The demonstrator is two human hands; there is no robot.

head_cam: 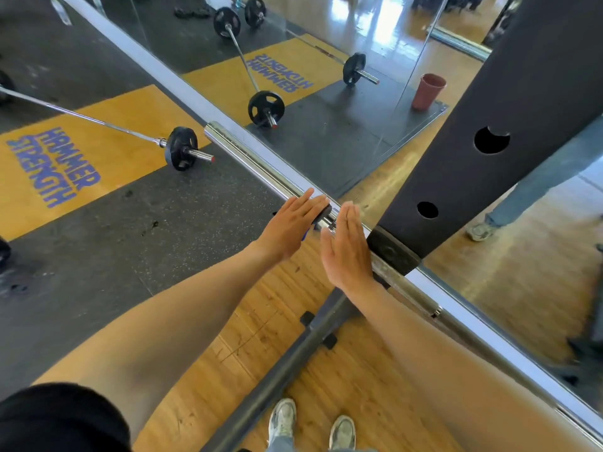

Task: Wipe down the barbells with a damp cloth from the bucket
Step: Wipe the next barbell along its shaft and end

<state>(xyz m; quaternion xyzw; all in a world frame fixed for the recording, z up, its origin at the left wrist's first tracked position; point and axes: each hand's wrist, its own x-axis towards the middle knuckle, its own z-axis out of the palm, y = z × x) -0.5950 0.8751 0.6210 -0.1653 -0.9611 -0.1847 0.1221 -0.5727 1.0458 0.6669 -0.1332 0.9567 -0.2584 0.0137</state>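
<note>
Along the mirror, the smooth chrome barbell sleeve [261,164] runs far-left to near-right; left hand [290,226] and right hand [346,246] flank it, flat-fingered.

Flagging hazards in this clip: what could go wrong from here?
Both hands, left hand and right hand, are flat around the collar on the racked barbell; fingers might get pinched. No cloth is visible, so wiping may be skipped. The floor barbell could trip someone.
</note>
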